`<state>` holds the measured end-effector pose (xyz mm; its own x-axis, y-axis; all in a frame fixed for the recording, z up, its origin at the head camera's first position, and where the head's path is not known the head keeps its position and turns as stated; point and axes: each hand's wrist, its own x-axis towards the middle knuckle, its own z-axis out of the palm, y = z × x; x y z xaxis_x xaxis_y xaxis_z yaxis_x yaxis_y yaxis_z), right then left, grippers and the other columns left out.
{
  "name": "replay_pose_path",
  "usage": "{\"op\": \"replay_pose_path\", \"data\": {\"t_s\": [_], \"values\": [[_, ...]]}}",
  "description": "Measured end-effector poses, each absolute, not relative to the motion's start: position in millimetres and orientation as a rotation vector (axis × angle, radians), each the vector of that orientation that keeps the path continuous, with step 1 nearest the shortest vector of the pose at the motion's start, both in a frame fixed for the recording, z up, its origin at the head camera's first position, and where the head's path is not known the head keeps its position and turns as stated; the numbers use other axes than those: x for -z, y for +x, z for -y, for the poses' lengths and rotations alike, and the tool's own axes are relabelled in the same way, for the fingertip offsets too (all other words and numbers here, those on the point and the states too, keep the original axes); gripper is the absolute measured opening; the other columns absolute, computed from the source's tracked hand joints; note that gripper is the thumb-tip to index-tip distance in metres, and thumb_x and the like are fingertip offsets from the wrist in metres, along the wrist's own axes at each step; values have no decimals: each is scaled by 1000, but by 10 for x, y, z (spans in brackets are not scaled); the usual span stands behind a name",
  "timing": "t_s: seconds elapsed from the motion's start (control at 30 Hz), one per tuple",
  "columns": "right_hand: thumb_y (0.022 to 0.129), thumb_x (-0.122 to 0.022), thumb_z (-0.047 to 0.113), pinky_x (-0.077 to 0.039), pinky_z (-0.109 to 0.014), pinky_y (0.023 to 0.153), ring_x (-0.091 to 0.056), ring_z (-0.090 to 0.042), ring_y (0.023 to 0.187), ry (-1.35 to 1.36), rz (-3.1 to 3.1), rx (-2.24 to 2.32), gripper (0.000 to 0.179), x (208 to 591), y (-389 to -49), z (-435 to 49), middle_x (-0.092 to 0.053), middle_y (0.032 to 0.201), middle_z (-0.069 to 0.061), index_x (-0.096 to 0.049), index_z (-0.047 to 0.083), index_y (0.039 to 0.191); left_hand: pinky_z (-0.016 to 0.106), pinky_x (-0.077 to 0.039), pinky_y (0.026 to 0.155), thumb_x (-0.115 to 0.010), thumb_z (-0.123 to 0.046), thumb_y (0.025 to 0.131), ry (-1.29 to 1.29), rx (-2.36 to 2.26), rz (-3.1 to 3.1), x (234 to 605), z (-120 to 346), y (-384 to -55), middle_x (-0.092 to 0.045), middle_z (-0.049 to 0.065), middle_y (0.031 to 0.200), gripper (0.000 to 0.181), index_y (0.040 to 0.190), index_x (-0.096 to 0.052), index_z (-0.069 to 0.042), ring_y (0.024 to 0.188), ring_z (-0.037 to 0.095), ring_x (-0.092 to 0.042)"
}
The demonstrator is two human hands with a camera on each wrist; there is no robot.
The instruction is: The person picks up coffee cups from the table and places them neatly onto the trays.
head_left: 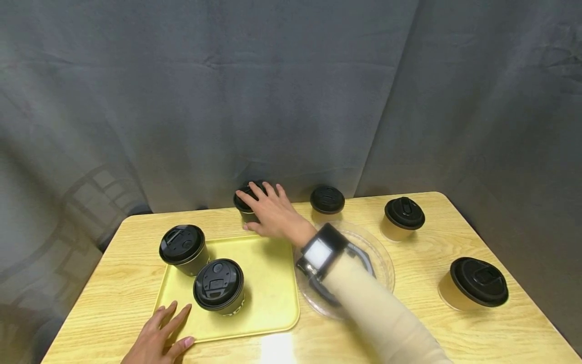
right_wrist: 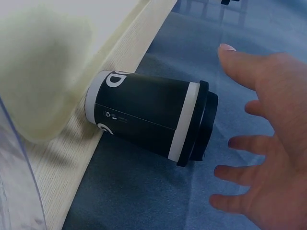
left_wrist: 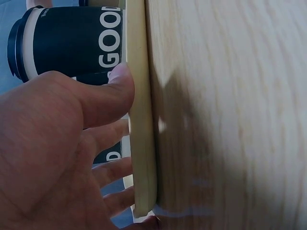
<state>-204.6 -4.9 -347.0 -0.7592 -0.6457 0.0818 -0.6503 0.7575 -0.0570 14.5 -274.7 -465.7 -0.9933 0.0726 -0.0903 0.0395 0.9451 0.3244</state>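
Note:
My right hand (head_left: 277,215) reaches with spread fingers to a dark paper cup (head_left: 248,217) with a black lid, just behind the yellow tray (head_left: 268,283). In the right wrist view a gap shows between those fingers and the lid of this cup (right_wrist: 144,115). At the tray's front left corner, my left hand (head_left: 156,336) touches the rim with extended fingers and thumb. Two similar lidded cups stand on the tray's left part: one farther back (head_left: 182,246), the other nearer (head_left: 218,285). White lettering reading "GOOD" marks the nearer cup (left_wrist: 72,43) in the left wrist view.
Right of the tray lies a round clear plastic dish (head_left: 384,268), partly under my right forearm. Three light brown cups with black lids stand beyond it: one at the back (head_left: 327,200), one farther right (head_left: 403,216), one near the right edge (head_left: 475,283). A grey curtain (head_left: 291,101) hangs behind the table.

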Motion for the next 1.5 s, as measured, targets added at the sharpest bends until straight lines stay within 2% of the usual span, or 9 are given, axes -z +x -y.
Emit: {"op": "replay_pose_path", "data": {"t_s": [0.4,1.07,1.33,1.5], "values": [[90,-58,58,-24,-61,117,-28,-38,146,1043,2919,-161,80,3552,-2139,105,-20,163,-8,-20,33,155,67,-45,89,-72,-46,82,105,-502,-3036,4678,2753,158,-54,29,135,64,134,-60,-10,123,59,-45],[91,-60,54,-27,-61,116,-30,-38,144,1017,2915,-167,78,3609,-2270,197,-21,163,-8,-23,31,155,67,-43,94,-69,-51,83,41,-515,-2957,4645,2735,136,-49,29,140,68,137,-56,-12,128,59,-39],[92,-56,58,-28,-60,116,-32,-37,143,1000,2936,-121,77,3637,-2294,227,-21,163,-7,-21,32,155,66,-42,96,-69,-51,83,20,-509,-2943,4629,2728,133,-48,29,141,69,137,-56,-12,129,58,-39],[92,-58,55,-35,-55,113,-35,-37,141,1008,2928,-129,75,3658,-2313,231,-23,162,-9,-25,31,154,67,-41,96,-69,-52,83,13,-509,-2925,4629,2734,132,-47,29,142,70,138,-55,-12,130,59,-37]]}}
